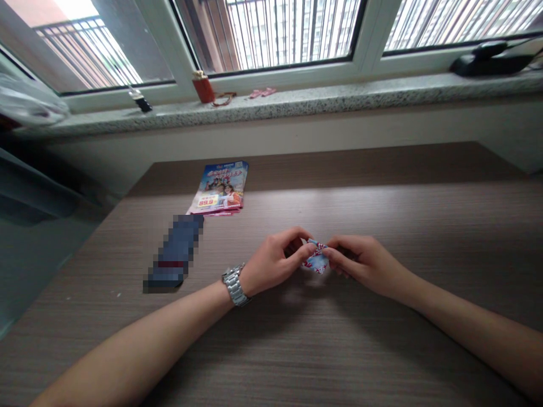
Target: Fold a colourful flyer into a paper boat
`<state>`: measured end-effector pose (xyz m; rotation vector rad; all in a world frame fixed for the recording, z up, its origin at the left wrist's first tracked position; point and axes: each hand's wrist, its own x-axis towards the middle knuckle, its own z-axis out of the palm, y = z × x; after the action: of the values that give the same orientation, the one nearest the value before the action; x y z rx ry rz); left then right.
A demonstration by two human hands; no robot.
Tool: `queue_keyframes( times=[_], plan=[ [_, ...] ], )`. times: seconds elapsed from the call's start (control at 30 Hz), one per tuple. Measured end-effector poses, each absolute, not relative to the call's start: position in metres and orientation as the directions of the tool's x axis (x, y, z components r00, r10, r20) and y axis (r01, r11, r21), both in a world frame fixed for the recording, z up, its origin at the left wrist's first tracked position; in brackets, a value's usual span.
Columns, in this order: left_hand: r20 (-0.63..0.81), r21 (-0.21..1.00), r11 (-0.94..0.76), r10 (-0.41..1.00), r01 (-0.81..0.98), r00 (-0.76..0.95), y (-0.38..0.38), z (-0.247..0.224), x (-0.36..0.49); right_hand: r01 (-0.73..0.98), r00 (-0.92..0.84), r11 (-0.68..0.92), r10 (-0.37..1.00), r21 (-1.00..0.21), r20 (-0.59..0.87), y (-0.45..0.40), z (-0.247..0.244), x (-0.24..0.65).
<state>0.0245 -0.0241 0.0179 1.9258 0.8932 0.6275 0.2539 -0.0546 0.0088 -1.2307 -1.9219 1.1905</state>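
A small piece of folded paper point(316, 261), light blue with red and white patterns, is held between both hands above the brown table. My left hand point(275, 257), with a silver watch on its wrist, pinches the paper's left side between thumb and fingers. On the opposite side, my right hand point(360, 261) grips the paper's right edge with thumb and index finger. Its other fingers are curled beneath and partly hidden.
Colourful leaflets point(223, 189) lie stacked on the table point(382, 198) at the back left. A pixelated dark blue object point(176, 254) is nearer. The stone windowsill point(318, 102) bears a red container point(203, 87), pink pieces point(263, 92) and a black device point(487, 61).
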Motion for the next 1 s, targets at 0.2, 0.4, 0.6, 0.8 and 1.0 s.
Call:
queue_keyframes(
  times=[0.2,0.4,0.6,0.8,1.0],
  plan=[
    [0.103,0.829,-0.421,0.762,0.368,0.639,-0.024,0.024,0.024,0.423,-0.427,0.179,0.904,-0.888,-0.022,-0.056,0.009,0.251],
    [0.155,0.828,-0.443,0.772,0.345,0.617,-0.023,0.021,0.025,0.309,-0.410,0.017,0.904,-0.951,-0.118,-0.056,0.011,0.246],
    [0.175,0.838,-0.429,0.797,0.336,0.578,-0.023,0.020,0.025,0.235,-0.397,-0.138,0.890,-0.962,-0.224,-0.058,0.012,0.242],
    [0.121,0.842,-0.393,0.805,0.369,0.581,-0.022,0.020,0.024,0.199,-0.387,-0.113,0.903,-0.974,-0.184,-0.055,0.010,0.244],
    [0.050,0.870,-0.347,0.770,0.352,0.636,-0.022,0.016,0.023,0.185,-0.396,-0.105,0.902,-0.977,-0.172,-0.053,0.007,0.247]
  ],
)
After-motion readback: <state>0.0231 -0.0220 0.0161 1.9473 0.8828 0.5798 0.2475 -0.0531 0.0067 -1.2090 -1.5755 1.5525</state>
